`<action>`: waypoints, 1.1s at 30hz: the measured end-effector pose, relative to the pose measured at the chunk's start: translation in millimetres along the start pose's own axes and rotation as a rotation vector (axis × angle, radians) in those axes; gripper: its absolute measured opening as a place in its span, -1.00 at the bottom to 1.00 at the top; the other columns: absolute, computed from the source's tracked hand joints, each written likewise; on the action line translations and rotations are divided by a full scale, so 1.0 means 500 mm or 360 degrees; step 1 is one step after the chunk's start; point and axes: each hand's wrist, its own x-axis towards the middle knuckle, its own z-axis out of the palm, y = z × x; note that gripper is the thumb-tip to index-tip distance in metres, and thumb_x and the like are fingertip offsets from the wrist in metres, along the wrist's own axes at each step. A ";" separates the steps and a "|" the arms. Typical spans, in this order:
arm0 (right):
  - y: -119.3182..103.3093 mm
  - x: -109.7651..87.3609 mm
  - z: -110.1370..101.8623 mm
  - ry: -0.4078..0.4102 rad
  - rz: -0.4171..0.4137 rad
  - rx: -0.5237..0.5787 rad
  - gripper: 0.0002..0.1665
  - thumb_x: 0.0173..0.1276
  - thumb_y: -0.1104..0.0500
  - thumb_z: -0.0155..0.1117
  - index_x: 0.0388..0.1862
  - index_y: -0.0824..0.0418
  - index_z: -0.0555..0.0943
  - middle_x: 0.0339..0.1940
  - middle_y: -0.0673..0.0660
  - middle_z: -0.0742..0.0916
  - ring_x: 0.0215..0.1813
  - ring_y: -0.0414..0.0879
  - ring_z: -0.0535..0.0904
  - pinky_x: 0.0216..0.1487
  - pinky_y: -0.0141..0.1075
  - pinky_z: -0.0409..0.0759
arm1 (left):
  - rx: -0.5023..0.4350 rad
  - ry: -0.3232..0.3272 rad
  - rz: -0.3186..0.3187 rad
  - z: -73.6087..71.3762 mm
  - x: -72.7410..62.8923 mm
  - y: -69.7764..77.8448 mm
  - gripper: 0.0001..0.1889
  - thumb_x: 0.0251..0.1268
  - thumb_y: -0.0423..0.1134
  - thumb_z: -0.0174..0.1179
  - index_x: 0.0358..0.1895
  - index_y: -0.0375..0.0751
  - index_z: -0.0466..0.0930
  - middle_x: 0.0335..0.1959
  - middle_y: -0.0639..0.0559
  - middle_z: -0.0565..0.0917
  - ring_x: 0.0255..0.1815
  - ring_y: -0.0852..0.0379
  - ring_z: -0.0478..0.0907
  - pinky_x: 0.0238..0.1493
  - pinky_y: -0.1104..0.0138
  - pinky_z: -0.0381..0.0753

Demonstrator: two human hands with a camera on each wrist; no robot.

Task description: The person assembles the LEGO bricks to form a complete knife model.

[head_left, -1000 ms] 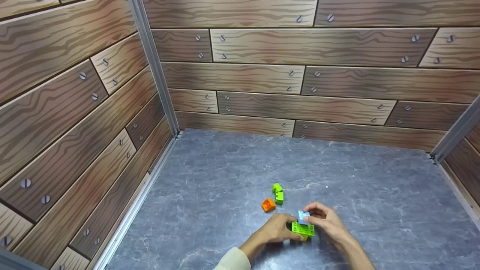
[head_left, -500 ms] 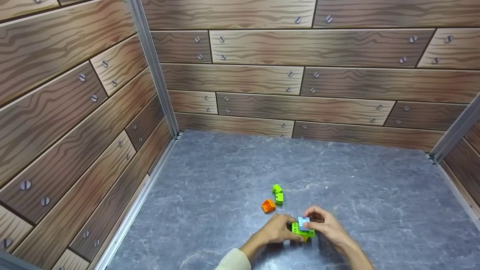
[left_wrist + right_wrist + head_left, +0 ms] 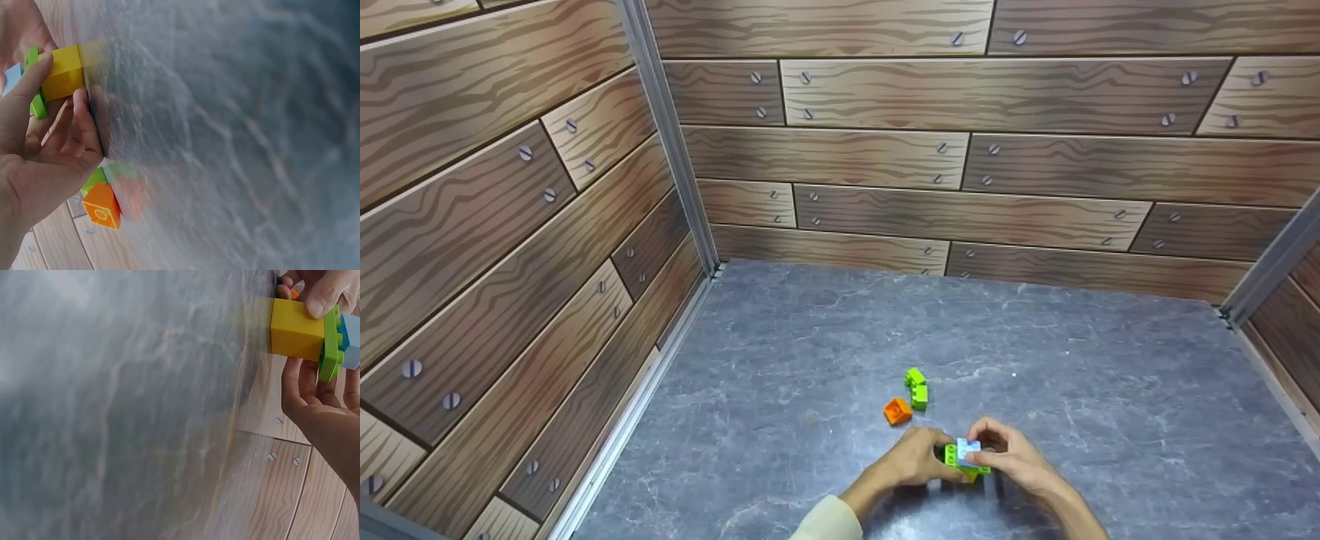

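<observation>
My left hand holds a large yellow block, its thumb lying along the side in both wrist views. On that block sits a flat bright-green studded plate; the block stands on the grey floor. Between thumb and fingers, my right hand pinches a light blue brick over the middle of the plate. From the right wrist, the blue brick's underside is right at the plate's studs. Part of the plate is hidden under the blue brick in the head view.
Beyond the left hand, an orange brick lies tipped with its hollow underside showing. Close behind it are two small green bricks, a nearer one and a farther one. Wood-patterned walls enclose the grey marbled surface.
My right hand has brought the light blue brick nearer and down onto the green plate, where it now covers the middle studs. The left hand and the loose bricks have stayed put.
</observation>
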 end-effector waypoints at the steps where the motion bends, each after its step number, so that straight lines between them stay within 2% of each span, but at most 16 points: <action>1: 0.001 0.000 -0.001 -0.0009 -0.0018 -0.0008 -0.64 0.39 0.29 0.37 -0.03 0.49 0.44 -0.10 0.12 0.59 -0.04 -0.03 0.59 -0.02 -0.25 0.55 | -0.0003 -0.0001 -0.0007 0.000 0.000 0.001 -0.75 0.01 -0.11 0.66 -0.29 -0.08 0.82 -0.48 0.38 0.58 -0.45 0.46 0.36 -0.38 0.56 0.39; 12: -0.002 0.001 -0.005 -0.0063 -0.0070 -0.0058 -0.64 0.39 0.31 0.36 -0.04 0.51 0.43 -0.09 0.15 0.60 0.01 -0.01 0.59 0.01 -0.27 0.56 | 0.0023 -0.0035 -0.0041 -0.006 0.007 0.003 -0.74 0.02 -0.10 0.65 -0.23 -0.05 0.83 -0.41 0.37 0.65 -0.41 0.46 0.38 -0.34 0.55 0.40; 21: 0.005 -0.003 -0.004 -0.0094 -0.0013 -0.0041 -0.59 0.41 0.28 0.36 -0.04 0.54 0.39 -0.06 0.15 0.59 0.06 0.05 0.57 0.01 -0.20 0.59 | 0.0044 -0.0022 0.0003 -0.002 0.003 0.000 -0.72 0.03 -0.10 0.65 -0.21 -0.07 0.84 -0.39 0.35 0.68 -0.37 0.49 0.42 -0.28 0.57 0.42; 26: 0.003 -0.005 -0.007 -0.0090 0.0022 -0.0085 -0.60 0.41 0.24 0.37 -0.02 0.49 0.41 -0.01 0.17 0.60 0.10 0.07 0.55 0.05 -0.15 0.56 | 0.0010 -0.0017 0.0022 -0.001 0.002 0.001 -0.73 0.02 -0.10 0.65 -0.25 -0.10 0.83 -0.44 0.36 0.64 -0.44 0.49 0.37 -0.36 0.57 0.40; 33: 0.000 0.000 -0.010 -0.0111 0.0024 -0.0102 -0.58 0.42 0.24 0.37 -0.01 0.51 0.42 -0.02 0.17 0.60 0.11 0.06 0.54 0.09 -0.19 0.52 | 0.0000 -0.0018 -0.0004 -0.002 0.003 0.001 -0.74 0.02 -0.12 0.65 -0.26 -0.09 0.83 -0.42 0.37 0.64 -0.44 0.49 0.38 -0.36 0.57 0.41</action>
